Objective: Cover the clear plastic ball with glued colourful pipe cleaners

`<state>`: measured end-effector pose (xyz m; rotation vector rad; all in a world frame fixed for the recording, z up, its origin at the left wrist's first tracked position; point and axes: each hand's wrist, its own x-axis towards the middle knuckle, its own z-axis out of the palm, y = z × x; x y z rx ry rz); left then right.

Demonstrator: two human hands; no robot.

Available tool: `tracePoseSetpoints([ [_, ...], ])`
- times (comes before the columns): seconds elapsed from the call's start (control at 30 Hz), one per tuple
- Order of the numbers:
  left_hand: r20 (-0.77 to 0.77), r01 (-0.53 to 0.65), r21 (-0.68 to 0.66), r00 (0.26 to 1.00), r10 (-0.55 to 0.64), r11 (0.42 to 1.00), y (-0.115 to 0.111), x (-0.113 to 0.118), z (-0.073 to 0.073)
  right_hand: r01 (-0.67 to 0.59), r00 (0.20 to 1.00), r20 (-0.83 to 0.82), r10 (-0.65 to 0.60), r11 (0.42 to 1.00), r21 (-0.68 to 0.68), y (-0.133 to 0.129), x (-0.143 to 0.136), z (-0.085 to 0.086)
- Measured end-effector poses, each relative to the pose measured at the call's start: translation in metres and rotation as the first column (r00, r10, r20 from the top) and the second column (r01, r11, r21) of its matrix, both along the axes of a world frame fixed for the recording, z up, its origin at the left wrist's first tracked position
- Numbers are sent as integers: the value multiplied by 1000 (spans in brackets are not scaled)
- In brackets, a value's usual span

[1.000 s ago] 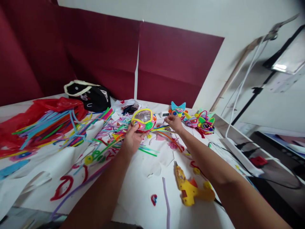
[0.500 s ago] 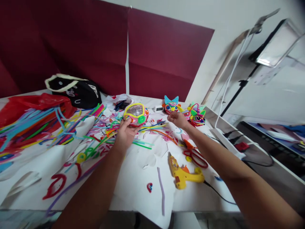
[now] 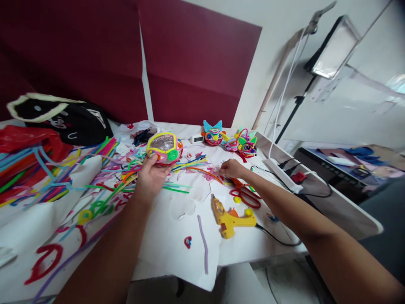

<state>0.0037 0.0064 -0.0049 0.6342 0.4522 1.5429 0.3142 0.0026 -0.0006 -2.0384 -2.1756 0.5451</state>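
Note:
My left hand (image 3: 151, 176) is closed on a round pipe-cleaner craft piece (image 3: 163, 148), holding it up over the table. It has a yellow-edged clear window, a green coil and orange coils, with pink and red around its lower side. My right hand (image 3: 233, 169) is down near the tabletop, fingers curled together by scraps and the scissors. Whatever may be between its fingertips is hidden. Red-handled scissors (image 3: 248, 196) lie just below that hand, and a yellow hot glue gun (image 3: 230, 219) rests nearer the front. A small red and blue coiled piece (image 3: 187, 242) lies beside a purple pipe cleaner (image 3: 203, 245).
Finished animal heads of pipe cleaner (image 3: 212, 133) stand at the back, beside a small white digital display (image 3: 196, 139). Loose pipe cleaners and a red plastic bag (image 3: 34, 143) crowd the left. A power strip (image 3: 284, 175) and lamp (image 3: 335, 46) are at right.
My right hand has lowered from near the animal heads to the scraps by the scissors. My left hand still holds the craft piece. The view has turned to the right.

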Motion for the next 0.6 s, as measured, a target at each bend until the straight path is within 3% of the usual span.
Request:
tracePoseSetpoints([
  [0.37, -65, 27, 50, 998, -23, 998, -6, 3, -2, 118, 991, -57, -123, 990, -80, 1, -16, -5],
  [0.6, -139, 32, 76, 990, -21, 997, -13, 5, -2, 142, 959, -257, -118, 987, 79, 2, -21, -6],
])
